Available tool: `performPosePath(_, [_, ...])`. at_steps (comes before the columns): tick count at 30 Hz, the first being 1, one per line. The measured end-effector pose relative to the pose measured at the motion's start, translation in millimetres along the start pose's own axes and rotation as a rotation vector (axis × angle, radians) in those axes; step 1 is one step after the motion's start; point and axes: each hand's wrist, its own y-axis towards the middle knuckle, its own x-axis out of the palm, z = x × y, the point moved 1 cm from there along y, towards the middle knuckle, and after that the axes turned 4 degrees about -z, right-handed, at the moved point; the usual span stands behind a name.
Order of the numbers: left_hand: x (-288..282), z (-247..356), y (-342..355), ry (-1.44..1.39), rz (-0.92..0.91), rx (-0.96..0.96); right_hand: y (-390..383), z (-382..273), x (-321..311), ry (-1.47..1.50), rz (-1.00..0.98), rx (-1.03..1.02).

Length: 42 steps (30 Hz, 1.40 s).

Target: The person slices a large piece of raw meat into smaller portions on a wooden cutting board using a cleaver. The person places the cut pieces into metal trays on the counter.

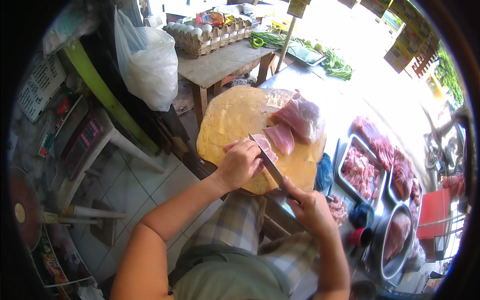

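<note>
A small piece of pink meat (265,145) lies on the round wooden board (225,115), with the fingers of my left hand (239,165) curled over it and pressed on it. My right hand (305,205) grips the handle of a long knife (271,166), whose blade crosses that piece right beside my left fingertips. Behind them on the board lie a large chunk of raw meat (299,117) and a smaller slab (280,137). Part of the held piece is hidden under my left hand.
Right: trays of meat (359,167), a steel bowl (395,240), dark blue cloth (324,170). Behind: wooden table (210,65) with egg trays (200,37), greens (337,67). Left: hanging white bag (147,65), scale (82,145) on a plastic seat. Below: tiled floor (145,180), my legs.
</note>
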Motion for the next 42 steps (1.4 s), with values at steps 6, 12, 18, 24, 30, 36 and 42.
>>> performPosePath(6, [9.6, -10.5, -0.8, 0.029, -0.034, -0.034, 21.7, 5.0, 8.6, 0.007, -0.065, 0.068])
performPosePath(12, [9.6, -12.4, -0.7, -0.004, 0.005, -0.037, 99.6, 1.5, 33.8, 0.013, 0.087, -0.058])
performPosePath(18, [-2.9, -15.5, -7.1, 0.019, -0.074, -0.016, 46.1, -1.6, 29.9, -0.093, -0.014, 0.034])
performPosePath(24, [-8.0, -14.2, -1.4, -0.020, -0.141, -0.111, -39.9, -5.2, -14.2, -0.051, -0.066, 0.048])
performPosePath(30, [5.8, -2.4, 13.4, 0.004, 0.008, -0.063, -26.5, 5.7, -20.8, 0.031, 0.055, 0.095])
performPosePath(36, [16.0, -8.1, 17.3, 0.084, -0.057, -0.087, 3.1, 19.4, -9.7, 0.054, 0.021, -0.007])
performPosePath(42, [14.7, -12.3, 13.9, 0.048, -0.108, -0.115, 38.4, 20.0, 1.3, -0.052, -0.061, 0.030])
